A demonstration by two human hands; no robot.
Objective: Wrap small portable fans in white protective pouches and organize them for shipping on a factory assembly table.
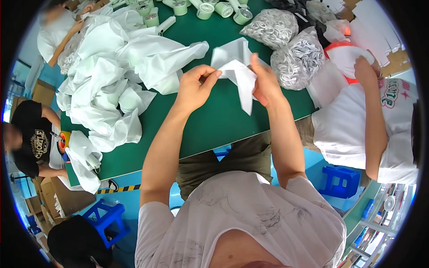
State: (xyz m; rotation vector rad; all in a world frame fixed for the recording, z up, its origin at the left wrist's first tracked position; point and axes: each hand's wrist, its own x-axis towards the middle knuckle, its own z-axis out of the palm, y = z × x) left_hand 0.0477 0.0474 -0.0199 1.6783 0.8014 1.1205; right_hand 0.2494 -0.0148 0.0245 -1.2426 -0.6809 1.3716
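Above the green table, a thin white bag point(241, 76) hangs between my two hands, creased and partly folded over, with one corner pointing down. My left hand point(195, 86) pinches its left edge between thumb and fingers. On the other side, my right hand point(267, 84) grips the bag with its thumb raised; some of its fingers are hidden behind the material. To the left lies a large heap of similar white bags point(105, 67), some bulging with pale green things inside. Several pale green handheld fans point(204, 10) lie at the far edge of the table.
Clear bags of white cords point(298, 58) sit right of my hands. A person in white point(357, 120) works at the right, handling something white and red. Others stand at the left. A tape roll point(64, 139) is on the left table edge. Blue stools point(340, 182) stand on the floor.
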